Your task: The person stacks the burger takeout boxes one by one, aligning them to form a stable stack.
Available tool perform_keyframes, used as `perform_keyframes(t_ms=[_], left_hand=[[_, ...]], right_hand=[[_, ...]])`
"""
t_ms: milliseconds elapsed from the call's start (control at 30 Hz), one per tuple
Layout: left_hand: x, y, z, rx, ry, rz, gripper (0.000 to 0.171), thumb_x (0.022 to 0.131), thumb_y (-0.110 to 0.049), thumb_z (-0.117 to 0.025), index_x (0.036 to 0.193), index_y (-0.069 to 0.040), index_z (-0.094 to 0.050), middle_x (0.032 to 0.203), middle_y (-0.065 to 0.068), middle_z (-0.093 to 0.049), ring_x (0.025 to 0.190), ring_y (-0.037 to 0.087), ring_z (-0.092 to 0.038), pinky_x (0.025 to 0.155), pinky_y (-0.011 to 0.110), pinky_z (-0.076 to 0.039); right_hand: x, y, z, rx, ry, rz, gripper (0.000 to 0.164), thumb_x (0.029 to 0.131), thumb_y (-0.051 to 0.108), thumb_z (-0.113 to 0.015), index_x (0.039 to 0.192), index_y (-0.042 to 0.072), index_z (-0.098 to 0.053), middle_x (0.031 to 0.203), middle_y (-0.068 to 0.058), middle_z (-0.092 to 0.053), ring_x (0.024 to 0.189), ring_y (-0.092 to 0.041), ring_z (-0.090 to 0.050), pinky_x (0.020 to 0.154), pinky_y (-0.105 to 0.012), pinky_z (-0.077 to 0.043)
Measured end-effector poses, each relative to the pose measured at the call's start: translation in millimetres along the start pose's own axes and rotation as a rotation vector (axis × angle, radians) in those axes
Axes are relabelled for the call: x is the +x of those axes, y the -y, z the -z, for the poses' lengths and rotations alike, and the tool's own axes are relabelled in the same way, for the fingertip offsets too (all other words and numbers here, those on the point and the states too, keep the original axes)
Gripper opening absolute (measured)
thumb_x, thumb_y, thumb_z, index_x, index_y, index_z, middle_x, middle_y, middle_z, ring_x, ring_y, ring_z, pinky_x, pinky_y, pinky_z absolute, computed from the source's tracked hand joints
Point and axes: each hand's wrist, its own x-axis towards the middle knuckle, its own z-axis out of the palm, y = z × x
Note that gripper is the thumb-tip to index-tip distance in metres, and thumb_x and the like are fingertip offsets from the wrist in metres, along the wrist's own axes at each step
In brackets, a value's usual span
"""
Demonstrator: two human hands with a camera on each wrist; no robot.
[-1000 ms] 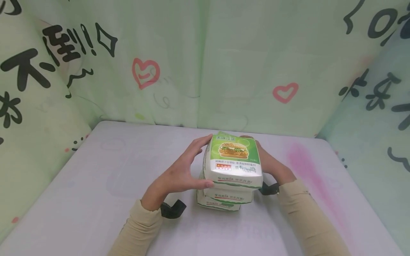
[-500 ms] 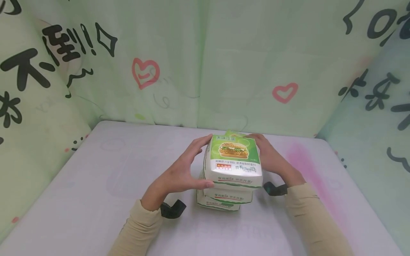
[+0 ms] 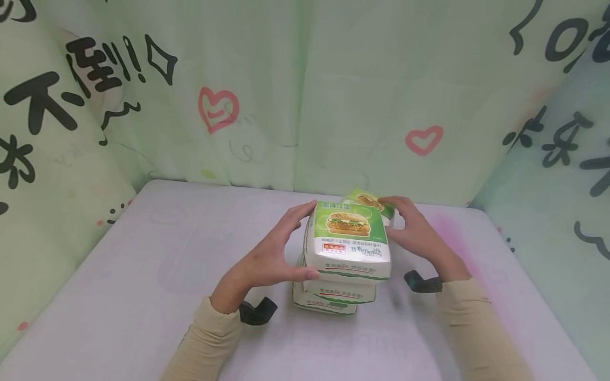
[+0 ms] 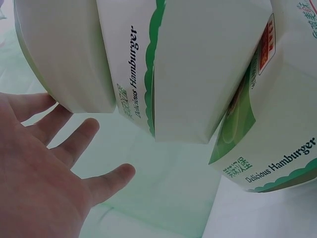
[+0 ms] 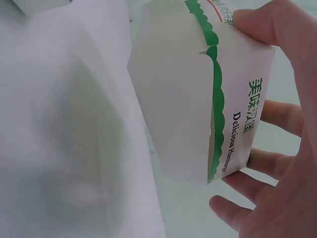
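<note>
A stack of white-and-green hamburger boxes stands on the table in the head view: the top box (image 3: 350,248), a middle box (image 3: 340,291) and a bottom box (image 3: 321,304), set unevenly. My left hand (image 3: 267,259) spans the top box's left side, thumb on the near face and fingers toward the far edge. In the left wrist view its fingers (image 4: 49,119) touch that box. Behind the stack my right hand (image 3: 419,238) grips another hamburger box (image 3: 367,199), partly hidden by the top box. The right wrist view has this box (image 5: 173,109) tilted between thumb and fingers.
The pale table (image 3: 214,233) extends to a green curtain (image 3: 357,106) with hearts and black writing, which also closes off both sides. Black wrist-camera mounts (image 3: 257,311) hang under both wrists.
My right hand has moved to the right, bringing the rear hamburger box further out from behind the stack. My left hand and the stack have stayed put.
</note>
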Motion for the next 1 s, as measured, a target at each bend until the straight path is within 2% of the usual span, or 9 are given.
perform_keyframes(t_ms=[133,400,600,900,1000], left_hand=[[0.1,-1.1,-0.1,-0.004,-0.001,0.0,0.105,0.074,-0.027,-0.085,0.157,-0.029,-0.021,0.157,-0.008,-0.029,0.145,0.013,-0.027,0.119,0.054,-0.029],[-0.6,-3.4,-0.1,-0.006,-0.006,0.019,0.106,0.072,-0.024,-0.085,0.157,-0.031,-0.021,0.157,-0.01,-0.028,0.145,0.012,-0.027,0.118,0.054,-0.028],[-0.2,-3.3,0.0,-0.013,-0.002,0.007,0.105,0.074,-0.029,-0.085,0.157,-0.03,-0.021,0.157,-0.009,-0.028,0.145,0.012,-0.027,0.119,0.054,-0.028],[-0.6,-3.8,-0.5,-0.012,-0.001,0.022,0.104,0.075,-0.039,-0.083,0.157,-0.031,-0.02,0.157,-0.009,-0.028,0.146,0.012,-0.027,0.12,0.053,-0.028],[-0.5,-4.1,-0.7,-0.012,-0.001,0.02,0.104,0.074,-0.037,-0.084,0.157,-0.031,-0.02,0.158,-0.009,-0.028,0.146,0.012,-0.026,0.119,0.053,-0.028]], right_hand=[[-4.7,2.9,9.6,-0.009,-0.003,-0.021,0.061,0.09,0.026,-0.067,0.146,0.014,-0.044,0.155,-0.017,-0.034,0.14,-0.041,-0.035,0.11,-0.066,-0.034],[-12.2,8.0,29.5,0.007,-0.042,-0.074,0.068,0.091,0.045,-0.068,0.148,0.019,-0.042,0.157,-0.011,-0.033,0.143,-0.037,-0.032,0.111,-0.066,-0.033],[-18.5,7.3,42.2,0.052,-0.087,-0.062,0.066,0.092,0.041,-0.068,0.149,0.019,-0.042,0.156,-0.011,-0.034,0.142,-0.035,-0.032,0.111,-0.066,-0.033],[-27.6,13.2,57.5,0.057,-0.116,-0.068,0.065,0.094,0.04,-0.065,0.151,0.023,-0.039,0.158,-0.01,-0.032,0.139,-0.046,-0.035,0.101,-0.07,-0.04],[-29.7,16.7,63.1,0.064,-0.124,-0.07,0.065,0.095,0.039,-0.064,0.152,0.025,-0.038,0.158,-0.011,-0.031,0.139,-0.048,-0.035,0.1,-0.07,-0.041]])
